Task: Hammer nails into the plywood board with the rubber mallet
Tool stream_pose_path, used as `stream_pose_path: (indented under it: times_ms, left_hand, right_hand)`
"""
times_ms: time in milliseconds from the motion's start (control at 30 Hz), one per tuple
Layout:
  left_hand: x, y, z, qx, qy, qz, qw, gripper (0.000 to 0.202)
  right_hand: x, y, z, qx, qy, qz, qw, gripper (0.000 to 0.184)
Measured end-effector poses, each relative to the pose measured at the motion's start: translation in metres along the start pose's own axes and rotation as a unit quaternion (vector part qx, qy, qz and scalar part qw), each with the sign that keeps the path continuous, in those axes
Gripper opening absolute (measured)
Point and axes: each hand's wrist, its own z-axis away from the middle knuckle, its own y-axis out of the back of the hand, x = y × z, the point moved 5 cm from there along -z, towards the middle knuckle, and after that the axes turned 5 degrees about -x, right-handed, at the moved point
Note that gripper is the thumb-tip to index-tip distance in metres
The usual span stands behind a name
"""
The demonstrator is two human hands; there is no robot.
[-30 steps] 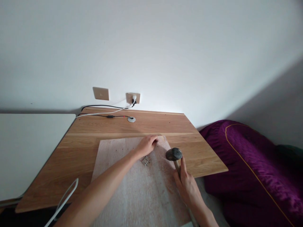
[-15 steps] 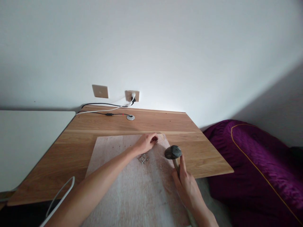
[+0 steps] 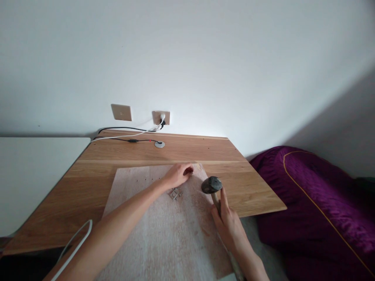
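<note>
My right hand (image 3: 230, 222) is wrapped round the wooden handle of a hammer (image 3: 211, 185), its index finger stretched along the handle. The dark, blunt hammer head is held up over the right edge of a pale, worn wooden board (image 3: 164, 234). Near the board's far right corner my left hand (image 3: 179, 175) rests with thumb and fingertips pinched together. What sits between them is too small to make out. Just below this hand, several loose metal nails or screws (image 3: 175, 194) lie in a small heap on the board.
The board lies on a wooden desk (image 3: 252, 187) against a white wall. Cables (image 3: 133, 140) run from a wall socket (image 3: 161, 117) along the desk's back. A white panel (image 3: 35, 175) stands at left, a purple cloth-covered thing (image 3: 272, 187) at right. Several small dark spots (image 3: 145, 179) line the board's far part.
The view has shifted slightly. The hammer head has turned a little and stays raised near the board's right edge. My left hand keeps its pinch at the far right corner.
</note>
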Motion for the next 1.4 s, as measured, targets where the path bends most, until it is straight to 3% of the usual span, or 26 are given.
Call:
stream_pose_path:
  times_ms: [633,1167,1400]
  left_hand:
    - [0.006,-0.001,0.000,-0.021,-0.028,-0.058,0.998,0.015]
    - [0.000,-0.007,0.001,-0.009,-0.026,-0.017,0.999,0.032]
    - [0.002,-0.003,0.001,0.001,-0.015,-0.089,0.996,0.014]
  right_hand:
    - [0.012,-0.007,0.000,0.026,0.008,-0.011,1.000,0.076]
    - [0.011,-0.005,0.001,0.026,0.018,-0.005,0.999,0.078]
    - [0.012,-0.006,0.002,0.040,0.026,0.015,0.999,0.079]
